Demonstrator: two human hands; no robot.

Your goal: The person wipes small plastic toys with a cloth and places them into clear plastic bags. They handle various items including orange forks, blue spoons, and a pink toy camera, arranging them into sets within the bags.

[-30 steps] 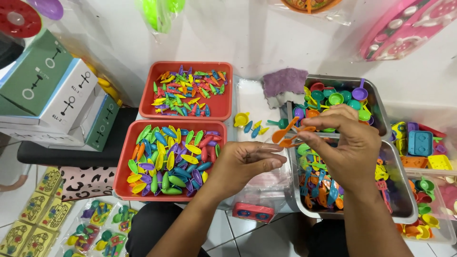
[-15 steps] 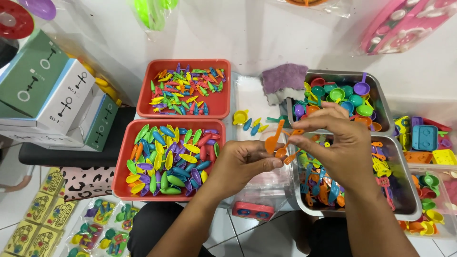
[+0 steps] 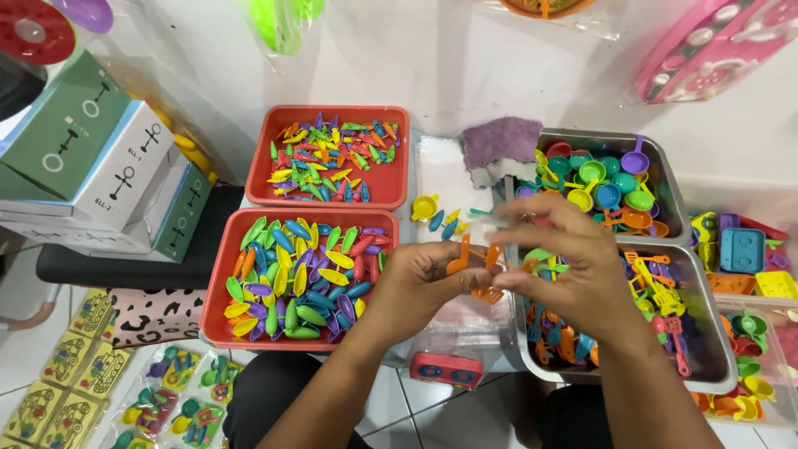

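Note:
My left hand [image 3: 420, 287] pinches small orange plastic toy utensils [image 3: 474, 262] in front of me, above a clear plastic bag [image 3: 465, 324]. Meeting it from the right, my right hand [image 3: 569, 270] has its fingers on the same orange pieces and a thin clear or pale piece near the fingertips. Both hands hover between the near red tray [image 3: 218, 320] of colourful oval toy pieces and the near metal tray [image 3: 715, 366] of mixed toy utensils.
A far red tray [image 3: 395, 179] holds small colourful pieces. A far metal tray [image 3: 661, 162] holds toy pans and cups, with a purple cloth [image 3: 501, 140] beside it. Boxes [image 3: 91, 158] stack at left; packaged toys [image 3: 100, 382] lie on the floor. Bins of toys [image 3: 748, 258] sit at right.
Both hands have stayed together over the bag; the orange pieces have been regrouped between the fingers, and the hands shifted slightly toward me and left.

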